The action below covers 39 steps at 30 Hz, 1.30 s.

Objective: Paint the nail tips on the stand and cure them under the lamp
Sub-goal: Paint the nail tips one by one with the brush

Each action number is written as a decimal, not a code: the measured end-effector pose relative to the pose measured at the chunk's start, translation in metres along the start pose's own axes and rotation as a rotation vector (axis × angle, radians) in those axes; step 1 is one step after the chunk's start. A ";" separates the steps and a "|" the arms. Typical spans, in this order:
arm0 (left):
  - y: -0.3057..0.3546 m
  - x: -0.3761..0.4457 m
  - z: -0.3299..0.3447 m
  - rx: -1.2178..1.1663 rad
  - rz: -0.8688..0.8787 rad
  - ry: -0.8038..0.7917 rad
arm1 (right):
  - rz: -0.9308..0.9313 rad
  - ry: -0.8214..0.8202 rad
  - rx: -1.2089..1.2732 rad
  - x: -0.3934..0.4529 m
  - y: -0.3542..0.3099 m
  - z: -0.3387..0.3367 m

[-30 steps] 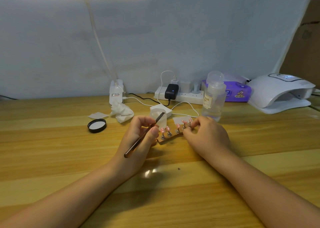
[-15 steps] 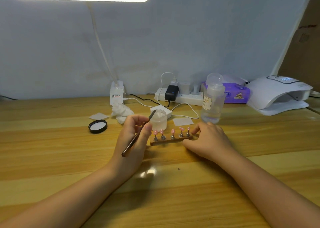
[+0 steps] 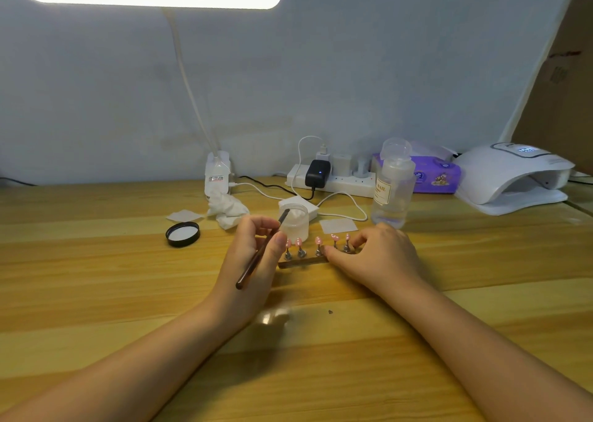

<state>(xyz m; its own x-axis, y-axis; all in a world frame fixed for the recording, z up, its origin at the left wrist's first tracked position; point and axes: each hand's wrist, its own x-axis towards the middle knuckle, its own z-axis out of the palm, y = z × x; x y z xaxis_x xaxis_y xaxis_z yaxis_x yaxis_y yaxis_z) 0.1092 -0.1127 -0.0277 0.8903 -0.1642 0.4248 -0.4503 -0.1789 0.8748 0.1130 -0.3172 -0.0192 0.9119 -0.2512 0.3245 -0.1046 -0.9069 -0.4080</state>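
A power strip (image 3: 333, 179) lay beyond the hands (a black adapter (image 3: 317, 173) plugged in). A crumpled tissue (image 3: 226, 208) sat behind the left hand.

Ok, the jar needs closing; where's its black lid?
The black lid lies on the table, left of the left hand, near the crumpled tissue.

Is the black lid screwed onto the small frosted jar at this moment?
No, the black lid lies on the table, inside up, well to the left of the open frosted jar.
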 end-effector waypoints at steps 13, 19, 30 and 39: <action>-0.007 0.002 -0.001 -0.014 -0.006 0.009 | -0.129 -0.280 0.030 0.007 0.017 -0.010; -0.011 0.004 -0.003 -0.048 -0.029 0.048 | -0.284 -0.388 0.123 0.010 0.027 -0.022; 0.000 0.008 -0.008 -0.375 -0.107 0.170 | -0.241 -0.364 0.549 0.006 0.027 -0.046; 0.025 0.012 -0.010 -0.384 0.031 0.224 | -0.224 -0.095 0.475 0.013 0.046 -0.101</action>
<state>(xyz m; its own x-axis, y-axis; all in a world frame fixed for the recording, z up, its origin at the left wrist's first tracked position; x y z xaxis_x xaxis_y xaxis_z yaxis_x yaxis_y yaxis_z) 0.1091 -0.1090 0.0019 0.8884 0.0579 0.4554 -0.4571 0.2032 0.8659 0.0803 -0.3962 0.0523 0.9257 -0.0171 0.3779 0.2677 -0.6760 -0.6865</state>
